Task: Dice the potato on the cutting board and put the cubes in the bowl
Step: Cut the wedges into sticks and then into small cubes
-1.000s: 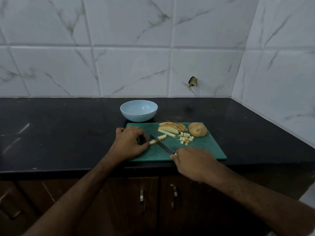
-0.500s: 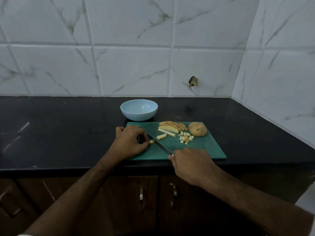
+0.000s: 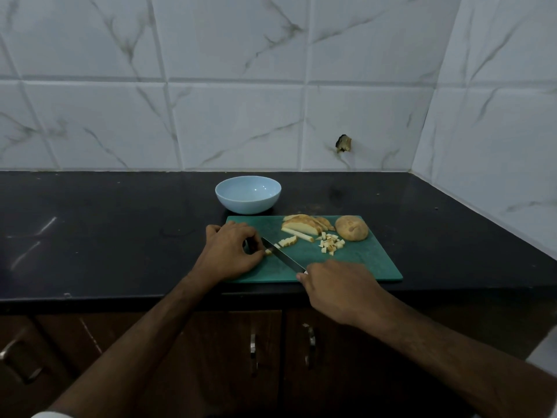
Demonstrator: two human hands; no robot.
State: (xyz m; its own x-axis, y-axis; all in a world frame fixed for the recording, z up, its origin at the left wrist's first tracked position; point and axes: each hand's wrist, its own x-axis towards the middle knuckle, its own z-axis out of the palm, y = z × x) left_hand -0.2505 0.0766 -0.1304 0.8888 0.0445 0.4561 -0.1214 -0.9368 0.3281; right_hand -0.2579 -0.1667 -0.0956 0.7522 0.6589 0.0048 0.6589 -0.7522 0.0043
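Observation:
A green cutting board (image 3: 355, 263) lies on the black counter. At its left, my left hand (image 3: 230, 251) pinches a short potato strip (image 3: 268, 251) against the board. My right hand (image 3: 340, 292) grips the knife (image 3: 281, 257), whose blade lies across that strip. Just right of the blade sit a few cut pieces (image 3: 287, 241). Farther right is a pile of cubes (image 3: 330, 243). Potato slices (image 3: 304, 227) and an unpeeled potato half (image 3: 351, 232) rest at the board's far edge. The light blue bowl (image 3: 247, 194) stands behind the board with nothing in it.
The black counter (image 3: 105, 233) stretches left of the board and ends at a tiled wall behind and on the right. Brown cabinet doors with metal handles (image 3: 309, 342) lie below the counter edge.
The knife blade has shifted slightly leftward along the strip toward my left hand's fingers. More cut pieces lie right of the blade. Both hands keep their holds.

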